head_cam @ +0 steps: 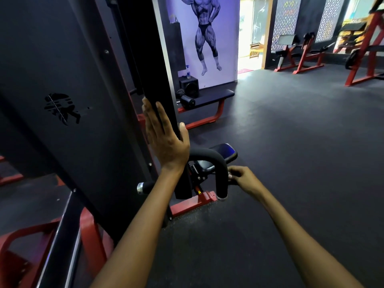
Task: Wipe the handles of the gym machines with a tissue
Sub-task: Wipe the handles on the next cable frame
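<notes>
While left hand [166, 140] braces the upright [160, 80] — right hand [242, 177] pinches tissue [229, 176].

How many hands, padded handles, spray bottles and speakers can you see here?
Hands: 2, the left hand flat on the black upright, the right hand at the curved handle.
Padded handles: 2, the curved one and a short grip.
Spray bottles: 1.
Speakers: 1.
Total: 6.
</notes>
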The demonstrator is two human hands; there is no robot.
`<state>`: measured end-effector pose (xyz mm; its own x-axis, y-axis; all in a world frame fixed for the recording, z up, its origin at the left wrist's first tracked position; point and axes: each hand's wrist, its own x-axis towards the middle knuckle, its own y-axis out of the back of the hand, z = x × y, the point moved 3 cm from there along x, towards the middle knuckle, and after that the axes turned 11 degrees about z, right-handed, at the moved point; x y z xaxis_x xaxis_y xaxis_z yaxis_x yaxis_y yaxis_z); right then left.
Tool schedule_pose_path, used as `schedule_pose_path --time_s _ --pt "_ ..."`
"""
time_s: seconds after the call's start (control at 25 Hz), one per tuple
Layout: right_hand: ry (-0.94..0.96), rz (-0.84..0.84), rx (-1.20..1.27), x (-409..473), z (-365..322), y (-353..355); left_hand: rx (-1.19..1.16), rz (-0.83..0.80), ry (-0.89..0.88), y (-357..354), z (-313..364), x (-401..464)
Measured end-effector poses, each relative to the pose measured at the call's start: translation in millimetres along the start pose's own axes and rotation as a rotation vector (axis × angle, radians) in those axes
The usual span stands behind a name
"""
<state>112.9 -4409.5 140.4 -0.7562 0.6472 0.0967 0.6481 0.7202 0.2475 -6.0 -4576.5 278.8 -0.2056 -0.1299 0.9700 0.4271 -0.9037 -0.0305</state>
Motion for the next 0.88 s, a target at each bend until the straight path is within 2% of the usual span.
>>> schedule_pose_path --time_s 0.08,0.16,0.24,0.4,0.52,0.6,0.68,0.8,0.88 --pt "0.036 0.001 -0.011 9 -23 1 0.006 -0.041 0.005 1 -1 -14" --pt "0.093 0.098 0.084 12 -40 -1 0.011 -0.060 -0.005 0 -3 -23" --pt "0.067 0.217 0.148 -3 -22 -9 0.004 -0.072 -0.005 0 -4 -24" --pt "-0.096 0.293 -0.073 -28 25 -31 0.013 -0.053 -0.016 0 -3 -24" --pt "-0.067 0.380 -0.077 -7 -2 -25 -0.004 -0.066 -0.008 -4 -10 -31" --pt "0.028 0.498 0.048 -5 -33 -17 -0.029 -0.090 0.037 -6 -15 -34" --pt "0.216 0.584 0.137 -16 -65 -18 -0.077 -0.108 0.077 -10 -20 -38" --pt "0.664 0.562 -0.105 -32 -92 -31 -0.084 -0.096 0.051 -9 -17 -34" --pt "0.826 0.613 -0.213 -38 -78 -32 -0.051 -0.062 -0.012 -7 -12 -30"
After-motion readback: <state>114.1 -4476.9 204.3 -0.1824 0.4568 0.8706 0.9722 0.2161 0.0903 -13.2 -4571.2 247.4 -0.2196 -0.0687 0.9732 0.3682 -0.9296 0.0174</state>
